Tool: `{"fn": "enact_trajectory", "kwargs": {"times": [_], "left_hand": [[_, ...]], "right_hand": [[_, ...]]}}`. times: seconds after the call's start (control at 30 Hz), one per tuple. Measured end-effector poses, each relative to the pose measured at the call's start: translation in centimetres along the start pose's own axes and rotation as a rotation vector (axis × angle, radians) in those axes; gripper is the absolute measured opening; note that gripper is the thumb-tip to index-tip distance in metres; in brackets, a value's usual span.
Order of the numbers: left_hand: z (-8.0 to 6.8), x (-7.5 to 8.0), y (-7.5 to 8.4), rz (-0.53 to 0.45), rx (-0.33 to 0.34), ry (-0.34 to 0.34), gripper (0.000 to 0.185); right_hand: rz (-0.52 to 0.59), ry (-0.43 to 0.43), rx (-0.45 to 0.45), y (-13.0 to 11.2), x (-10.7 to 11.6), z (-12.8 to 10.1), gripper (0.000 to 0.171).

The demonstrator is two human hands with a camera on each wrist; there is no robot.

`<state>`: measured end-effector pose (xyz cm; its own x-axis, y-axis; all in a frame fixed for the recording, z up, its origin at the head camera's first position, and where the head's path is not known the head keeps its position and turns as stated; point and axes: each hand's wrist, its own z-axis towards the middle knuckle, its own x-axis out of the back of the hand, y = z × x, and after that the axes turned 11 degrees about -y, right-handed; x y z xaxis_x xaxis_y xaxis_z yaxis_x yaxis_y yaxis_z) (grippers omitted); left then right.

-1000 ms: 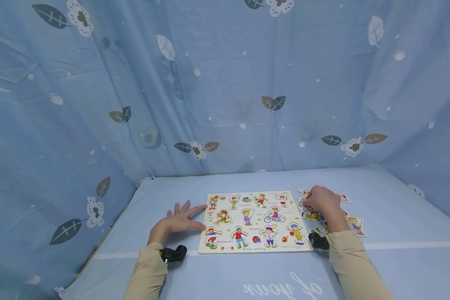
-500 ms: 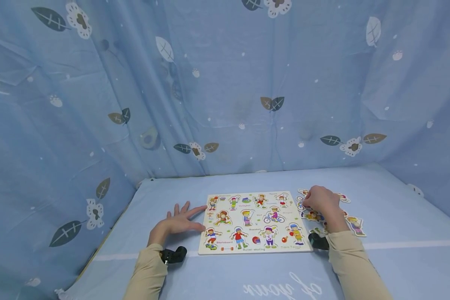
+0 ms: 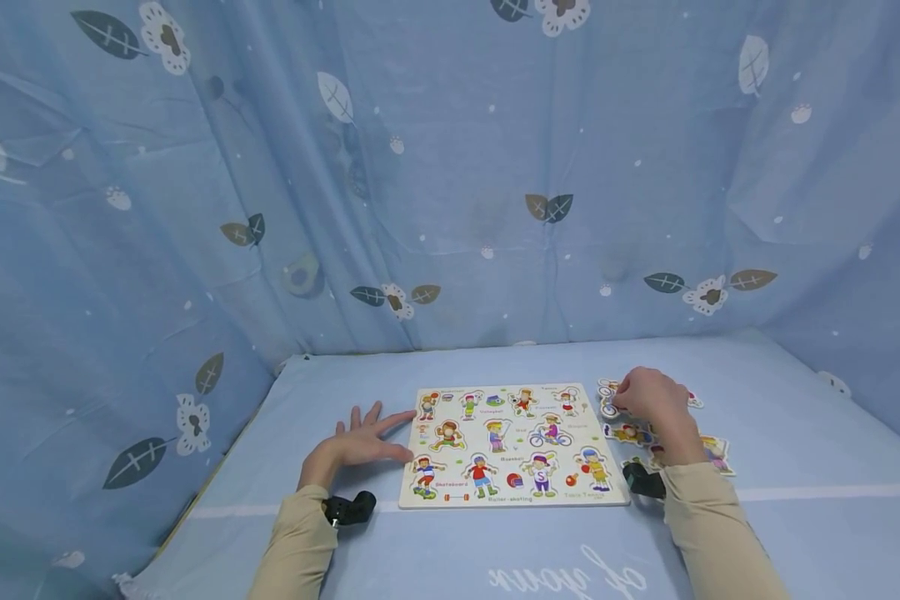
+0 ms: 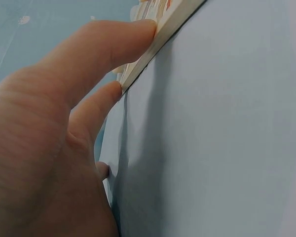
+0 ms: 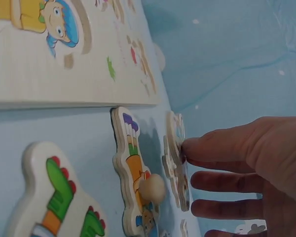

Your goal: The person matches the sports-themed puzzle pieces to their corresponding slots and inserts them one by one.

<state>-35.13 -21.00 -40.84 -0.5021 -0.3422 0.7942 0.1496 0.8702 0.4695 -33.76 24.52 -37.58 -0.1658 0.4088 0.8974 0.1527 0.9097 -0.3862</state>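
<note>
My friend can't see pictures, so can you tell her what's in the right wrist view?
A right hand tips up a flat puzzle piece with its fingertips. Nearby on blue cloth lie a knobbed piece, a green-and-red piece and the wooden puzzle board.

The scene was lit evenly and softly, with no glare and only faint shadows cast under the puzzle board [image 3: 512, 446]. The curtain [image 3: 450, 167] above the board was bowed by wide-angle distortion towards the edges. In the left wrist view, the fingers [image 4: 103, 47] were rendered large and blurred; in the right wrist view, the near pieces [image 5: 135, 182] were softened.
</note>
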Motion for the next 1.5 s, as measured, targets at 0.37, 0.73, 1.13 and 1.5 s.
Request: {"fn": "enact_trajectory", "kwargs": {"times": [0.37,0.73,1.13,1.5], "left_hand": [[0.4,-0.1,-0.1,0.011,0.008,0.000,0.089],[0.5,-0.2,0.0,0.021,0.027,0.004,0.090],[0.6,-0.2,0.2,0.011,0.039,0.006,0.088],[0.4,0.0,-0.1,0.005,0.033,0.003,0.088]], "right_hand": [[-0.027,0.001,0.116,-1.3,0.1,0.0,0.022],[-0.039,-0.099,0.354,-3.3,-0.9,0.7,0.015],[-0.114,-0.173,0.513,-5.7,-2.8,0.2,0.008],[-0.160,-0.191,0.557,-6.7,-3.3,0.4,0.007]]}}
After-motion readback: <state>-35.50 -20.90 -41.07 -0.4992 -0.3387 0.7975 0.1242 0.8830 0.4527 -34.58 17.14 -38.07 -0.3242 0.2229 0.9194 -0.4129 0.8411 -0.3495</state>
